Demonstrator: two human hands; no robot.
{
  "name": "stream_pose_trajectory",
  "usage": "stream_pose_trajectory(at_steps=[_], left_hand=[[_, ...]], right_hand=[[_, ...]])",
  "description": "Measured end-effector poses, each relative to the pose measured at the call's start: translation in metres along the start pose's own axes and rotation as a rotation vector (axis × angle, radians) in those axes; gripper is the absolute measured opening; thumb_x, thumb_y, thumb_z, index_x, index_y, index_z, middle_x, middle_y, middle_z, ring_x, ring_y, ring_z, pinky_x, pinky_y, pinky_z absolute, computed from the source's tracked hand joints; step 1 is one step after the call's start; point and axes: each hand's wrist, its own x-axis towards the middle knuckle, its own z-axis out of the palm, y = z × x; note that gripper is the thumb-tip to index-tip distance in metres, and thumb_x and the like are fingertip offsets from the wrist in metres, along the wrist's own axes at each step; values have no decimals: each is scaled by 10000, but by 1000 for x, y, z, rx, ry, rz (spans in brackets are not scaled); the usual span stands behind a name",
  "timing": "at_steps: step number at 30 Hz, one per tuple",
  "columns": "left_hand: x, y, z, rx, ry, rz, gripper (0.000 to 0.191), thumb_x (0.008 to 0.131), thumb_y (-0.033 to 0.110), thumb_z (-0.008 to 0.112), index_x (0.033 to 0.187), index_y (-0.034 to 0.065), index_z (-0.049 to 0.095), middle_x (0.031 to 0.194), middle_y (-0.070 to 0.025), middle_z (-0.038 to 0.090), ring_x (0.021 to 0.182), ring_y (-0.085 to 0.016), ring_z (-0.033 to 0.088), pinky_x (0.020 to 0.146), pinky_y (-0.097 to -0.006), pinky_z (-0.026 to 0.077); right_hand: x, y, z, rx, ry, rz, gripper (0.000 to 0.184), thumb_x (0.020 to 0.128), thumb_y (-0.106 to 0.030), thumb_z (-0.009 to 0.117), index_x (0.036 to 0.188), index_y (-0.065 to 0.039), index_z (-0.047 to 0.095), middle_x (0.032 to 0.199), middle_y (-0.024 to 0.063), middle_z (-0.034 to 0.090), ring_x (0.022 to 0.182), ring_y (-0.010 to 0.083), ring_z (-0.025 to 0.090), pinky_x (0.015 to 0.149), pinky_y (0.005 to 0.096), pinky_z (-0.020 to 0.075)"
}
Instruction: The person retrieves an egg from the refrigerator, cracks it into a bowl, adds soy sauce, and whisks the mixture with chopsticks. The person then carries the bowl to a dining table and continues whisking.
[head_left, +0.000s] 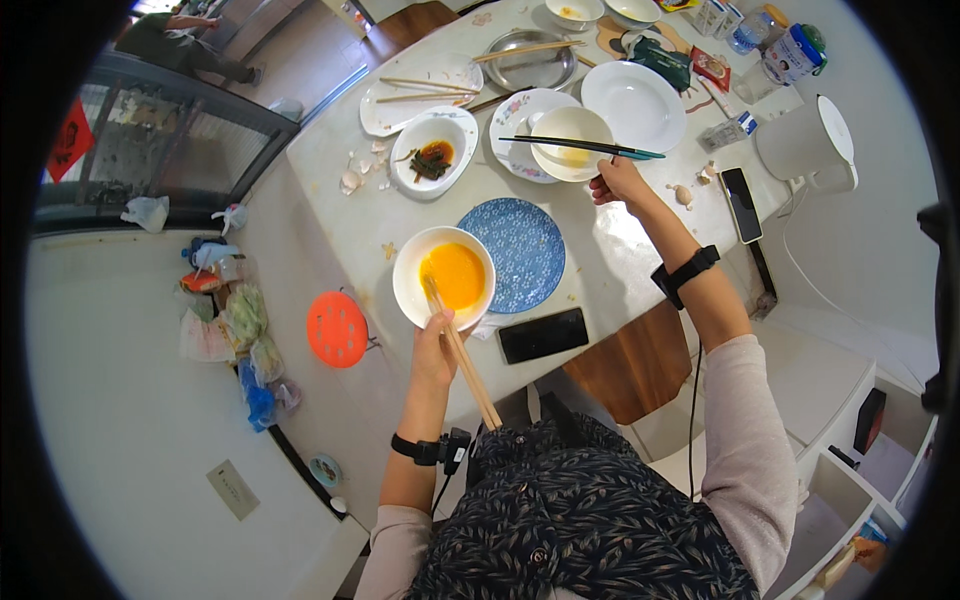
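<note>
My left hand (436, 349) holds a white bowl (405, 281) of beaten egg (459, 274) near the table's front edge. A pair of wooden chopsticks (469, 367) leans in this bowl, pinned under my left thumb, tips in the egg. Reaching farther out, my right hand (619, 182) grips the near right rim of a cream bowl (559, 124) with a little yellow liquid inside. Black chopsticks with teal ends (585, 144) lie across that bowl, close to my right thumb. The bowl overlaps a floral plate (510, 146). Beside the egg bowl is a blue patterned plate (521, 247).
A black smartphone (544, 335) lies at the front edge, another phone (740, 204) at the right. Eggshells (682, 196) sit near a white electric kettle (799, 139). Farther back are a dish of dark food (431, 161), a white plate (634, 105) and a metal dish (529, 67).
</note>
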Motion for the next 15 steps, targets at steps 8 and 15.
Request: stream_pose_trajectory(at_steps=[8,15], left_hand=[[-5,23,-32,-73,74,58,542,894,79,628,1398,29,434,1321,-129,587,1192,-266,622,1014,-458,563],[-17,30,-46,-120,80,68,547,887,52,638,1396,43,440,1307,-124,596,1184,-271,627,1011,-468,565]], right_hand=[[-57,24,38,-111,-210,52,327,940,-186,468,1037,114,555,739,145,647,553,209,644,496,355,596],[-75,55,87,-140,-301,152,352,931,-175,480,1117,121,517,760,165,660,536,228,657,474,330,585]])
